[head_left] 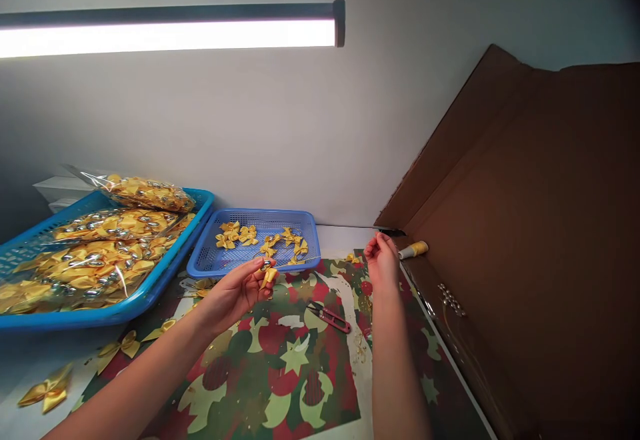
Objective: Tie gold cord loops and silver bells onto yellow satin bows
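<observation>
My left hand (243,291) pinches a gold ribbon bow (269,277) with a small silver bead at its top, just in front of the small blue basket (190,270). To the right, my right hand (383,263) is raised with thumb and fingertips pressed together. A thin thread (305,261) runs from the bow toward that hand; its far end is too fine to follow clearly. Thread snips (329,317) with a dark red handle lie on the patterned sheet between the hands. Several gold bows (285,243) rest inside the small basket.
A larger blue basket (145,303) at left holds clear bags of gold bows and silver beads (115,257). Loose bows (47,390) lie at lower left. A thread spool (414,250) and silver beads (451,300) sit by the cardboard (540,240) at right. A lit tube lamp (170,35) hangs above.
</observation>
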A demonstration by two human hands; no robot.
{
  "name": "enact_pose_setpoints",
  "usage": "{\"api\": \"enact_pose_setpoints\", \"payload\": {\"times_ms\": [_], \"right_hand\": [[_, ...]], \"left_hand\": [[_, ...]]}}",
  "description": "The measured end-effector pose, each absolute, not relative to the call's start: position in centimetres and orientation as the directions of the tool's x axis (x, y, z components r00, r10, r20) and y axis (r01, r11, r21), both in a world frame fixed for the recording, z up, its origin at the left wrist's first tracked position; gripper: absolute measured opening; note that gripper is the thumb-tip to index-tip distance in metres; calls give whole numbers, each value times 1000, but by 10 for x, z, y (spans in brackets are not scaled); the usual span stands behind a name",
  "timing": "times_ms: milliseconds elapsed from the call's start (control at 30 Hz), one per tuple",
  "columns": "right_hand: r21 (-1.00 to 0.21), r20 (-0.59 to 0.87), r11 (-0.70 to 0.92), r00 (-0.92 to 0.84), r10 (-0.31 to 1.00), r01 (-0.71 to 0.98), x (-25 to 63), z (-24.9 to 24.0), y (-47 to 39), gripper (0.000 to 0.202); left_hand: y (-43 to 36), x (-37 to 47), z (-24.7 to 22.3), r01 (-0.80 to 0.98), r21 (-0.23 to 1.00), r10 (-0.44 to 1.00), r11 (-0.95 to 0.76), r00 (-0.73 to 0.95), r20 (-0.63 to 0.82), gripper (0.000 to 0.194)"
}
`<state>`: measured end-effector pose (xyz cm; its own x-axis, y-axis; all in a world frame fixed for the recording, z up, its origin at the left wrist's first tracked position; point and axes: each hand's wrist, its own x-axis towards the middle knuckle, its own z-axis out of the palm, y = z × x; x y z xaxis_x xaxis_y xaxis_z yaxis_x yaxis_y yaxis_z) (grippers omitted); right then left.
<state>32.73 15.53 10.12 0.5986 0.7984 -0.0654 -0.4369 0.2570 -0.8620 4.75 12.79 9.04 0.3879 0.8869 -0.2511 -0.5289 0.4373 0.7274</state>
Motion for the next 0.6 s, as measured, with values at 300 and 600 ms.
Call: {"api": "enact_pose_setpoints", "payload": {"times_ms": [300, 600], "right_hand": [[-860, -99, 229, 590, 802, -456, 331, 95, 158, 30], [-845, -134, 215, 584, 800, -489, 342, 82, 164, 27]], "left_hand": [[132, 41, 93, -415, 873, 941, 255, 314, -126, 34], [123, 38, 103, -254, 964, 932, 83, 362, 15, 38]]}}
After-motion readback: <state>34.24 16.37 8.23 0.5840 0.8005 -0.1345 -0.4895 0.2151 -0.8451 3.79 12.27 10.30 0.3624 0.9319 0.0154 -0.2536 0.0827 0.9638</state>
